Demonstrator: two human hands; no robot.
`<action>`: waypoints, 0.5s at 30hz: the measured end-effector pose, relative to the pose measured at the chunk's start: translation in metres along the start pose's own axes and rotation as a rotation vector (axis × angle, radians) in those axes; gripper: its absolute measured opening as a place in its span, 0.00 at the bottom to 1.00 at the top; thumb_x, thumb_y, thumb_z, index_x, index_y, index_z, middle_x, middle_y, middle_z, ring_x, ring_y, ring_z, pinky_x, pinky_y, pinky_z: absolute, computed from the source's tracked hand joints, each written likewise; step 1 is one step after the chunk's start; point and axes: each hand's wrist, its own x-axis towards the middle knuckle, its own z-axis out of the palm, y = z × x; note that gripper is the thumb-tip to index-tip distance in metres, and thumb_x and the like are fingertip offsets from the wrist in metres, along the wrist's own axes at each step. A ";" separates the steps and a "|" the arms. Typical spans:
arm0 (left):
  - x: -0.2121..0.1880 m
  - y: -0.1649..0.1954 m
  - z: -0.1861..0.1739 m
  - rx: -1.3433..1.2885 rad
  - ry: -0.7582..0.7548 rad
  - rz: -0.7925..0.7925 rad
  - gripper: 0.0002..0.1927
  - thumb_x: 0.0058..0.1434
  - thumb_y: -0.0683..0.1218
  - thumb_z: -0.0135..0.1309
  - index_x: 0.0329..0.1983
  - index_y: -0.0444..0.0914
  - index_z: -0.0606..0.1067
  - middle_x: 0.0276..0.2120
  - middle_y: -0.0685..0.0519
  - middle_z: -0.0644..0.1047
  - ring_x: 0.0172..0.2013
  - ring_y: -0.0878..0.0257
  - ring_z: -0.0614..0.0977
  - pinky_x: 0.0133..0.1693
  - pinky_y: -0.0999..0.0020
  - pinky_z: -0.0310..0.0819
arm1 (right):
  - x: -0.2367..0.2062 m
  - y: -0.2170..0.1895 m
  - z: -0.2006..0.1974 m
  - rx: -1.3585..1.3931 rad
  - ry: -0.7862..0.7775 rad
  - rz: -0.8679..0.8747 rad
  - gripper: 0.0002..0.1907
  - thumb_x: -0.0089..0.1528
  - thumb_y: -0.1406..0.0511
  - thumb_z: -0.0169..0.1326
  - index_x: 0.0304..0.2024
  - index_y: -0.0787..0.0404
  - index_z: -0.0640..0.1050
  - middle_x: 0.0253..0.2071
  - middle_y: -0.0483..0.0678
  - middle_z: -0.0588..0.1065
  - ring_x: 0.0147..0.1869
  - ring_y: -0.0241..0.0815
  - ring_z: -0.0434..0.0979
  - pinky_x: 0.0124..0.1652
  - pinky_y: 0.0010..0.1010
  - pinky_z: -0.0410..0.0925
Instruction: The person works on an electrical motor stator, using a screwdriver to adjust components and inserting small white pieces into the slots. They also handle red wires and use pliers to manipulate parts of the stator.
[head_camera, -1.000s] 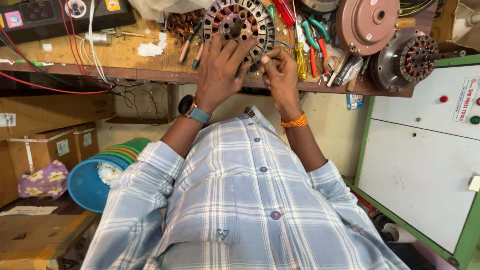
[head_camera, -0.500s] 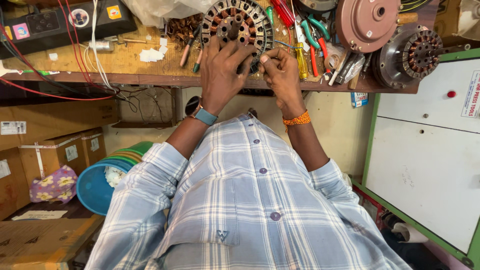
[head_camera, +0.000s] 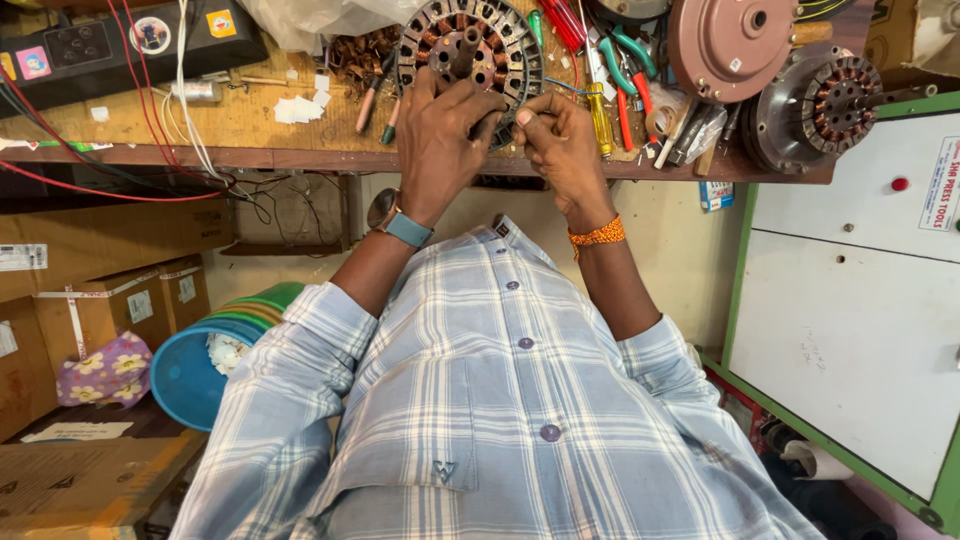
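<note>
Workshop surface (head_camera: 250, 120) was a wooden bench edge running across the top of the view, cluttered. White-and-green cabinet (head_camera: 850, 300) stood at right, cardboard boxes (head_camera: 110, 310) at lower left, one stack of nested blue and green tubs (head_camera: 200, 360) beside them.

Wound stators counted: two. Second stator (head_camera: 830, 100) sat at far right on the surface, well apart from the hands. One pink round motor cover (head_camera: 725, 45) lay between the two.

Stator (head_camera: 470, 45) being worked on lay flat on the surface near its front edge, centre of view. Its shaft stub stuck up toward the camera, so the long axis ran roughly vertical off the surface; ring of copper-wound slots faced up.

Left hand (head_camera: 440, 140) was spread over the stator's near rim, fingers (head_camera: 470, 100) curled loosely and pressing on the core, not closed round it. Right hand (head_camera: 560, 145) sat just beside, at the stator's right edge, fingers pinched together on something thin; couldn't tell what. The two hands were almost touching.

Yellow-handled screwdriver (head_camera: 600, 115) lay just right of the right hand, red-handled and green-handled tools behind it. Black socket strip (head_camera: 120, 45) lay at far left with red and white wires.
</note>
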 end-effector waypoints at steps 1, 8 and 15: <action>0.000 -0.001 0.001 0.002 0.007 0.007 0.08 0.57 0.43 0.68 0.41 0.44 0.84 0.37 0.58 0.81 0.41 0.55 0.72 0.44 0.58 0.65 | -0.001 -0.004 -0.001 -0.044 0.012 0.004 0.03 0.67 0.68 0.56 0.40 0.62 0.75 0.28 0.42 0.75 0.23 0.26 0.63 0.20 0.18 0.54; 0.002 -0.005 0.003 -0.032 0.032 0.000 0.09 0.57 0.42 0.67 0.41 0.45 0.84 0.41 0.58 0.84 0.47 0.53 0.76 0.47 0.59 0.70 | -0.033 -0.042 -0.016 -0.893 0.120 -0.832 0.10 0.70 0.61 0.61 0.49 0.59 0.79 0.40 0.52 0.74 0.40 0.39 0.75 0.39 0.31 0.70; 0.004 -0.007 -0.001 -0.040 -0.010 0.015 0.09 0.56 0.42 0.69 0.40 0.45 0.85 0.40 0.58 0.85 0.42 0.53 0.76 0.43 0.57 0.71 | -0.039 -0.054 -0.004 -1.100 -0.160 -0.435 0.13 0.65 0.62 0.61 0.51 0.60 0.81 0.32 0.49 0.75 0.29 0.39 0.74 0.31 0.34 0.66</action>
